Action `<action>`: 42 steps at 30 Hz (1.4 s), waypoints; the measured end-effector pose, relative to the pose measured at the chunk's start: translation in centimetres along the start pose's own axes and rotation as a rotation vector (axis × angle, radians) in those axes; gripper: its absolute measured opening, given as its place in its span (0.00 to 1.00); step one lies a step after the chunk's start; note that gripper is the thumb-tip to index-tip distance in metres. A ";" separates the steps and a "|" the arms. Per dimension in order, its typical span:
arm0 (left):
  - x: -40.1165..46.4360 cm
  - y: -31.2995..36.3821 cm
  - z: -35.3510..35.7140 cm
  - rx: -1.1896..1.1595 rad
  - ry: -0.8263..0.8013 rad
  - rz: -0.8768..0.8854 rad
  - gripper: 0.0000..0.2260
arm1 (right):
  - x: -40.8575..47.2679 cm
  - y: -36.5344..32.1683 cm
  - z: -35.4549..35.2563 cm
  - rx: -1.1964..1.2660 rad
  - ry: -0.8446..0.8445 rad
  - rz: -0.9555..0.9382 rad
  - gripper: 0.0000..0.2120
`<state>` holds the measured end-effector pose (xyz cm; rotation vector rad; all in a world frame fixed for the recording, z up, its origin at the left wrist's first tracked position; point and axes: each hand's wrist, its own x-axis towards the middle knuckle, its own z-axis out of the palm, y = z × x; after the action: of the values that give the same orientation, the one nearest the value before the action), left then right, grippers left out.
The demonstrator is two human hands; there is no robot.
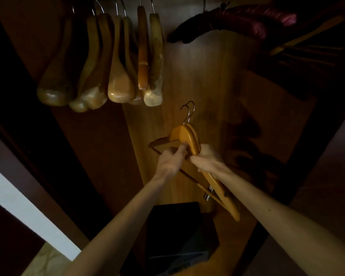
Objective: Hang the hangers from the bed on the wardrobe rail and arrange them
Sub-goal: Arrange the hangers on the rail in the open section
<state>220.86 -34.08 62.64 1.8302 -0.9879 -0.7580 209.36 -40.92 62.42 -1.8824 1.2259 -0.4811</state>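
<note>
Two light wooden hangers (187, 136) with metal hooks are held together inside the wardrobe, hooks pointing up, well below the rail. My right hand (207, 158) grips their right arm from above. My left hand (170, 162) pinches the neck and lower bar on the left side. Small metal clips (207, 193) show on the lower bars. Several wooden hangers (116, 56) hang side by side from the rail at the upper left. The rail itself is mostly cut off by the top edge.
A dark padded hanger (223, 24) and slimmer wooden hangers (307, 42) hang at the upper right. A black box (177, 232) sits on the wardrobe floor below my arms. The wardrobe's dark side panels stand left and right.
</note>
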 end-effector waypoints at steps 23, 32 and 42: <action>-4.0 5.3 -2.3 -0.342 -0.296 0.130 0.15 | -6.1 -1.6 -6.9 0.313 -0.071 -0.191 0.13; -5.2 17.4 -4.0 -0.449 -0.260 0.179 0.18 | -8.1 -8.5 -15.2 0.256 0.116 -0.324 0.20; -1.0 25.3 -9.0 -0.510 -0.195 0.215 0.22 | -5.2 -15.8 -18.7 0.334 0.169 -0.349 0.14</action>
<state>219.64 -36.52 89.36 1.2094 -0.9856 -0.9638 203.22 -41.28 86.65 -1.7920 0.8539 -0.9870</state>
